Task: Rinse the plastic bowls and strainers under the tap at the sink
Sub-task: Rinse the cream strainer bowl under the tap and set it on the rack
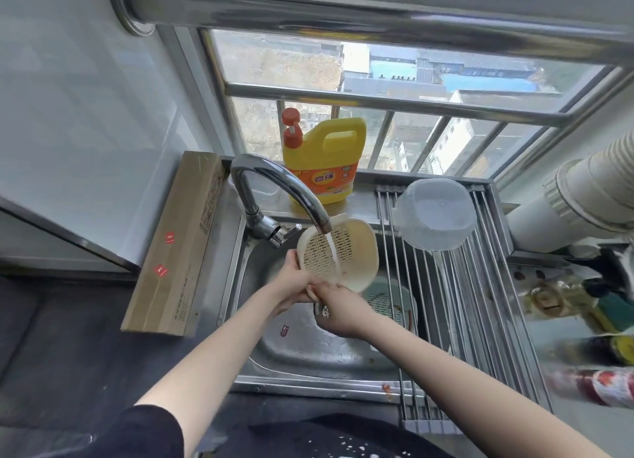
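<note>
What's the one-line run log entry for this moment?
step: rinsing | cream strainer tilted under running tap | left hand and right hand grip its lower rim | clear bowl upside down on rack

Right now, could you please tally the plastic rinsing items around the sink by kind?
Strainers: 2, the cream strainer held under the tap by the left hand and right hand, and the pale green strainer lying in the sink.
Bowls: 1, the clear bowl on the drying rack.
Total: 3
</note>
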Tool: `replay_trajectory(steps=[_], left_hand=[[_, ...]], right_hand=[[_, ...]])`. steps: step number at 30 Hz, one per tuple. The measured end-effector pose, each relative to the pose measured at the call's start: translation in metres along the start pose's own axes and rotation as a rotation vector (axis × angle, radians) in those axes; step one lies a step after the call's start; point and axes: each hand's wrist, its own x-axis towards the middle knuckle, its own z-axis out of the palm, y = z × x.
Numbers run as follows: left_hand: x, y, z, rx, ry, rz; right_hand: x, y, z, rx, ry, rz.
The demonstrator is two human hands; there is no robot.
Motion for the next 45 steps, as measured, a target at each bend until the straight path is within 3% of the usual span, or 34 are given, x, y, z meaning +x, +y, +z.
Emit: replay_trajectory(steps=[2,5,8,10,15,18,22,28,33,38,41,45], left_hand=[[0.0,-0.003,-0.004,-0.052,-0.001,-0.026],[0.0,-0.003,-0.007,-0.054,0.023,-0.038],[0.005,-0.004,-0.007,-0.047,0.011,-0.047],[0.006,-0.005,-0.005,-0.036,-0.006,-0.06],[0.004,-0.009,0.002,-0.11,-0.005,-0.131],[0.008,-0.011,-0.005,-0.114,0.028,-0.142],[0.009,-0.006,-0.003,-0.049,0.105,-0.109],[0.006,-0.007,-0.001,0.068,0.16,-0.122],[0.002,0.003,-0.007,0.21,0.119,-0.244],[-0.013,0.021,-0.019,0.468,0.013,-0.391],[-0.016,0.027,-0.019,0.49,0.02,-0.349],[0.002,0.023,-0.028,0.51,0.09,-0.24]], right_hand=[[-0.002,0.01,-0.008,-0.135,0.068,-0.003],[-0.002,0.015,-0.011,-0.441,0.185,0.138],[-0.004,0.006,-0.005,-0.588,0.134,0.318],[-0.001,-0.003,0.001,-0.57,0.059,0.394],[0.0,-0.011,0.008,-0.235,0.102,0.07],[-0.005,0.006,-0.005,-0.321,0.176,0.045],[-0.005,0.004,-0.011,-0.606,0.192,0.224],[-0.003,0.009,-0.007,-0.475,0.092,0.352],[-0.002,0.021,-0.021,-0.391,-0.077,0.107],[0.007,0.038,-0.05,-0.769,-0.29,-0.169],[0.009,0.035,-0.053,-0.974,-0.212,-0.193],[0.009,0.017,-0.032,-0.959,-0.132,-0.141]])
